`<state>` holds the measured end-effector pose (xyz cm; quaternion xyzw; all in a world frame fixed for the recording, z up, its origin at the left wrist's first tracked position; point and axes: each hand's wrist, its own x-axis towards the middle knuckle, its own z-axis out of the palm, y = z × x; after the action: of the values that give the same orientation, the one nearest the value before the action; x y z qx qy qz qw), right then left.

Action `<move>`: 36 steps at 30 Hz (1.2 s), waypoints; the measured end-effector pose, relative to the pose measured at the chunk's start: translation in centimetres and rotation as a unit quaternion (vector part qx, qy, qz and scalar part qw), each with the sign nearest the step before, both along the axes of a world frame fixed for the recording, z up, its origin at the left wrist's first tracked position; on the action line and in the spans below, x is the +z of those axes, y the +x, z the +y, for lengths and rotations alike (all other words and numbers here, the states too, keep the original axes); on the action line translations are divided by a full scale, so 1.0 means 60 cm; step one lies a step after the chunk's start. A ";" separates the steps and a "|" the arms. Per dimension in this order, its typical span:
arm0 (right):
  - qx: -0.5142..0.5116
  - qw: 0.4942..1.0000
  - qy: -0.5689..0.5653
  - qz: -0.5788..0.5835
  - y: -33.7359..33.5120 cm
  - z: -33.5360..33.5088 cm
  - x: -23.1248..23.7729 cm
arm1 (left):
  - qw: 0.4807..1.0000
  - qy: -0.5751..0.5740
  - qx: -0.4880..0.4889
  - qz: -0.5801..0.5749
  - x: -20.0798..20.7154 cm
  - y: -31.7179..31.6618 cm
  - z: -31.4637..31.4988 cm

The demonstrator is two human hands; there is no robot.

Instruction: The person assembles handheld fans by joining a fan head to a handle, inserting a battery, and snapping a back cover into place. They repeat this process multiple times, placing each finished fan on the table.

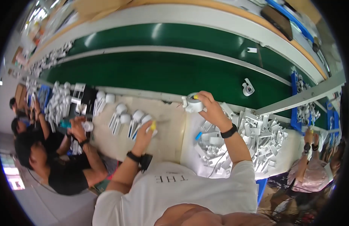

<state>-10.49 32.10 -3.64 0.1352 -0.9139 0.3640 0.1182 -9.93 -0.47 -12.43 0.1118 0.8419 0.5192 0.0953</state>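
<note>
Shirt (178, 192), round part (194, 105), bin (294, 94) of parts (302, 87)

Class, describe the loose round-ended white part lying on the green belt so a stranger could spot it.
Start with the long green belt beyond the pale bench. Near its front edge, between the person's right hand and the blue bin on the right, lies a white part. Its round end with a short arm sets it apart from the small flat white piece farther back.

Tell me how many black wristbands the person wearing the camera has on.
2: one black wristband below the left hand, another black wristband below the right hand, which grips a white round part.
</note>
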 end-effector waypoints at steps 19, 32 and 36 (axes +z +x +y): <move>-0.010 0.956 0.065 0.286 0.236 -0.160 0.032 | 0.685 0.447 -0.287 -0.498 0.158 0.157 0.014; -0.082 0.981 0.055 0.164 0.299 -0.181 0.040 | 0.787 0.405 -0.258 -0.387 0.178 0.158 -0.009; -0.068 0.983 0.094 0.143 0.311 -0.186 0.049 | 0.851 0.330 -0.297 -0.279 0.206 0.154 -0.018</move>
<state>8.18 20.95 -0.69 0.1340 -0.9247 0.2446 0.2593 -0.68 -1.52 -0.04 0.2321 0.4853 0.7229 0.4336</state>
